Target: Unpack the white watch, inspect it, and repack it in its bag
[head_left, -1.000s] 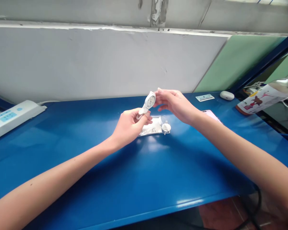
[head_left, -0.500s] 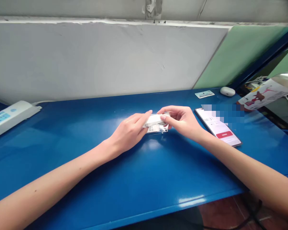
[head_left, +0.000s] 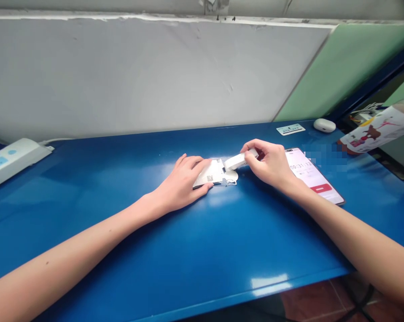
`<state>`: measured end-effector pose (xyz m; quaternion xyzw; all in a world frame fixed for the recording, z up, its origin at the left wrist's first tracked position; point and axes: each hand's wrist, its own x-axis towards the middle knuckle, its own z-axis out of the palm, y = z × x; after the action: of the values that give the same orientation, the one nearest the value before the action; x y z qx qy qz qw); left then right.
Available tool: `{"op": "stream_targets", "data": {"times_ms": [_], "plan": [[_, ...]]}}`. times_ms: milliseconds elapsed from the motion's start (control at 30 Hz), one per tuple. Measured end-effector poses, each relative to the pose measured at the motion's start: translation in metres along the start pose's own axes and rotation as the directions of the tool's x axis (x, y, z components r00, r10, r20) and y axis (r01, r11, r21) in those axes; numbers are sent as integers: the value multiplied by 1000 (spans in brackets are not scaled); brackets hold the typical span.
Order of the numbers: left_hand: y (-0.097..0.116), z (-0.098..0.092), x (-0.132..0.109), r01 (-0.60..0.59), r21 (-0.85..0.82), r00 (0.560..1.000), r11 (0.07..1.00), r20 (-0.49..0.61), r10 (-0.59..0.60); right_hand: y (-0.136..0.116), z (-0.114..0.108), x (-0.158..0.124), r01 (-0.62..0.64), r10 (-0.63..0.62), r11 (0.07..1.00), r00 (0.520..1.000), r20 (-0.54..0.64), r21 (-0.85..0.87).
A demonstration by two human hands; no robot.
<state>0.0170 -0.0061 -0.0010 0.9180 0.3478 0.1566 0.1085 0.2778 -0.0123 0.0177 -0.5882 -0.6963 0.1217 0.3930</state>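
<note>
My left hand (head_left: 184, 181) grips a small flat white box (head_left: 214, 172) on the blue table, thumb along its near edge and fingers over the far side. A dark square code is printed on its top. At the box's right end an open, rounded flap (head_left: 231, 176) sticks out, with a bit of shiny clear plastic beside it. My right hand (head_left: 267, 162) pinches a slim white bar-shaped piece (head_left: 237, 161) between thumb and fingers. Its left end lies at the box's open end, just over the flap; whether they touch I cannot tell.
A phone (head_left: 317, 176) showing a timer lies by my right wrist. Behind it are a card (head_left: 291, 129) and a white earbud case (head_left: 324, 125). A bottle with a printed label (head_left: 372, 130) leans at the right. At the far left sits a white power strip (head_left: 17, 156).
My right hand has moved right with the white bar, away from my left hand. My left hand now holds only the flat box, which shows more fully. The view has tipped slightly down.
</note>
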Motion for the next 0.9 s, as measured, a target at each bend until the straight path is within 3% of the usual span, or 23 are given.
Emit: {"op": "stream_targets", "data": {"times_ms": [200, 367, 633, 900], "plan": [[0, 4, -1, -3, -17, 998, 1000, -55, 2, 2, 3, 0, -101, 84, 989, 985, 151, 110], [-1, 5, -2, -36, -28, 997, 999, -73, 34, 0, 10, -8, -95, 41, 980, 956, 291, 173], [0, 4, -1, -21, -16, 998, 1000, -66, 20, -8, 8, -11, 50, -3, 968, 982, 187, -245], [1, 4, -2, -7, -7, 997, 1000, -73, 6, -13, 5, -12, 102, -84, 990, 982, 171, -102]]}}
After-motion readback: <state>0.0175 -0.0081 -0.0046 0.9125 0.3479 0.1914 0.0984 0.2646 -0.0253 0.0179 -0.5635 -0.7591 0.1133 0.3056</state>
